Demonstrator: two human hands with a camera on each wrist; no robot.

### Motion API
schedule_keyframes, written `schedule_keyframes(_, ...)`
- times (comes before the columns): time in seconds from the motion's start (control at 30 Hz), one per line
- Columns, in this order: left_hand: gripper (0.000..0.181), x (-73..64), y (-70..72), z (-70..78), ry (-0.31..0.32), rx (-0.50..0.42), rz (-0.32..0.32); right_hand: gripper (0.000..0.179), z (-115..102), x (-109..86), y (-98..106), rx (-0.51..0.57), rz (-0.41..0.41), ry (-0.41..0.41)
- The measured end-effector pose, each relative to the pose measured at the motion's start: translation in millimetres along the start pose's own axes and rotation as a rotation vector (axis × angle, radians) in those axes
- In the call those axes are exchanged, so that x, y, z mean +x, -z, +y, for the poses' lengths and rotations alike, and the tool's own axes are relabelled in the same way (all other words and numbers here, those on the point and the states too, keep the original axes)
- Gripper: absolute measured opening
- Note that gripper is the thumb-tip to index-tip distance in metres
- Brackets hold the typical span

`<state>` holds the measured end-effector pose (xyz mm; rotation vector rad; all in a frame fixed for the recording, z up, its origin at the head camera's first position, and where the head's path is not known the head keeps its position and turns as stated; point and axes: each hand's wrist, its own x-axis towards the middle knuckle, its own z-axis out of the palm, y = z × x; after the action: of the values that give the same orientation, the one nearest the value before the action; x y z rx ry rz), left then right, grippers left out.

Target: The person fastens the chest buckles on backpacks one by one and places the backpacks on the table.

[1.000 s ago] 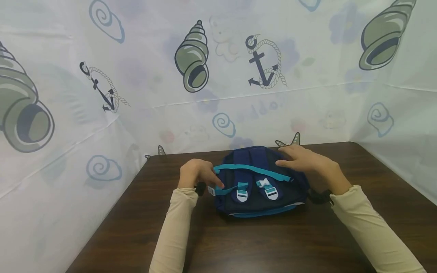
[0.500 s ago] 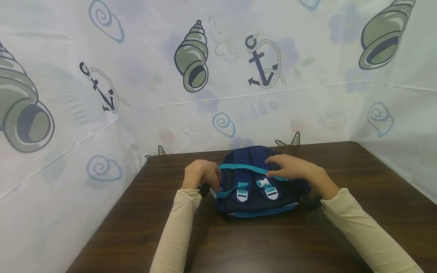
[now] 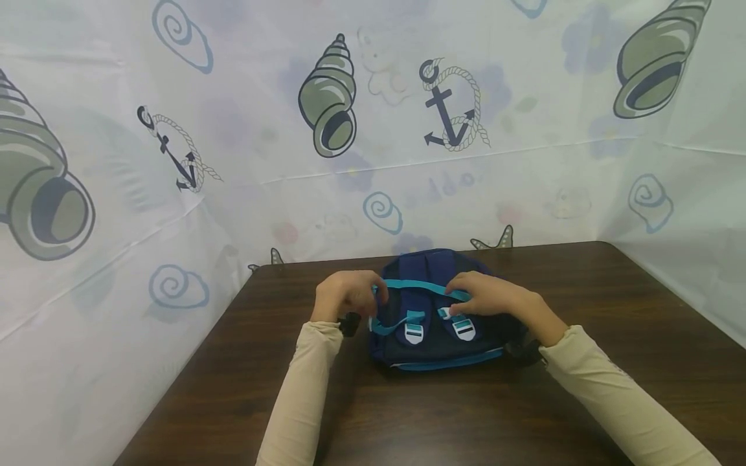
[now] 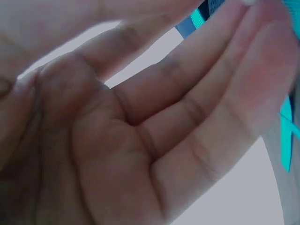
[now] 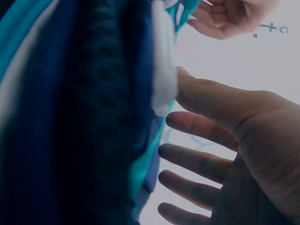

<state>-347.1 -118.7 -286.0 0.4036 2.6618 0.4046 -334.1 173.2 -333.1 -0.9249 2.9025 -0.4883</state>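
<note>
A navy backpack (image 3: pixel 402 349) lies on the table with turquoise straps and white buckles. At its left edge is my left hand (image 3: pixel 352 291), fingers bent loosely over a turquoise strap (image 3: pixel 416 285); whether they touch it cannot be told. The palm of my left hand (image 4: pixel 136 136) faces the left wrist camera, its fingertips partly cut off. My right hand (image 3: pixel 489 294) is spread over the bag's right half, thumb at the white side-release buckle (image 3: pixel 447 313). In the right wrist view, the thumb (image 5: pixel 211 96) reaches a white buckle part (image 5: pixel 163 61), the other fingers apart.
The dark wooden table (image 3: pixel 466 414) extends around the bag. A pale cloth with shells and anchors (image 3: pixel 262 162) hangs behind and along both sides. White ladder buckles (image 3: pixel 414 333) sit on the lower straps.
My right hand has moved left and down across the bag to the right buckle. My left hand shifted slightly right, and the lower strap's end now shows beneath it. The bag stays in place.
</note>
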Motion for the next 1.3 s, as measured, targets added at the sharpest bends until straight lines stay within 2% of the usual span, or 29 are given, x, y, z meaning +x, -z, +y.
schedule_keyframes(0.17, 0.032, 1.1, -7.3, -10.4, -0.029, -0.042, 0.016, 0.042, 0, 0.3, -4, 0.001, -0.030, 0.008)
schedule_keyframes(0.33, 0.033, -3.0, -14.2, -31.3, -0.117, -0.188, 0.022, 0.035, -1, 1.5, -2, -0.022, -0.049, 0.019)
schedule_keyframes(0.4, 0.041, -6.7, -14.7, -39.7, -0.096, -0.190, 0.019, 0.034, -2, 2.4, -2, -0.024, -0.055, 0.009)
schedule_keyframes(0.47, 0.060, -11.2, -15.3, -47.0, -0.022, -0.166, 0.002, 0.035, -3, 3.0, -2, -0.014, -0.063, 0.001)
schedule_keyframes(0.5, 0.067, -12.6, -16.6, -50.4, 0.016, -0.188, -0.020, 0.035, -3, 3.2, -2, -0.010, -0.068, 0.004)
schedule_keyframes(0.57, 0.074, -13.8, -21.2, -57.2, 0.056, -0.220, -0.046, 0.036, -4, 3.6, -3, 0.004, -0.077, 0.005)
schedule_keyframes(0.6, 0.075, -13.7, -24.7, -59.6, 0.051, -0.250, -0.051, 0.037, -3, 4.0, -4, 0.009, -0.082, 0.004)
schedule_keyframes(0.67, 0.069, -10.7, -35.7, -63.8, -0.011, -0.361, -0.042, 0.038, -2, 4.0, -5, 0.006, -0.089, 0.009)
schedule_keyframes(0.73, 0.061, -6.7, -48.5, -66.4, -0.099, -0.439, 0.012, 0.039, 1, 3.5, -5, 0.004, -0.091, -0.008)
schedule_keyframes(0.83, 0.055, -1.3, -67.0, -68.0, -0.185, -0.586, 0.095, 0.038, 6, 1.8, -3, -0.006, -0.081, -0.027)
schedule_keyframes(0.93, 0.055, 1.4, -79.6, -70.1, -0.185, -0.731, 0.167, 0.038, 9, 0.0, -1, 0.004, -0.076, -0.037)
schedule_keyframes(1.0, 0.056, 1.1, -84.5, -72.2, -0.170, -0.815, 0.183, 0.038, 9, -1.0, 0, 0.018, -0.080, -0.032)
schedule_keyframes(1.17, 0.052, -5.1, -90.5, -79.1, -0.137, -0.980, 0.135, 0.035, 8, -1.4, -1, 0.038, -0.087, -0.016)
schedule_keyframes(1.3, 0.051, -11.2, -92.7, -80.2, -0.157, -1.071, 0.115, 0.033, 6, 0.0, 1, 0.029, -0.086, -0.013)
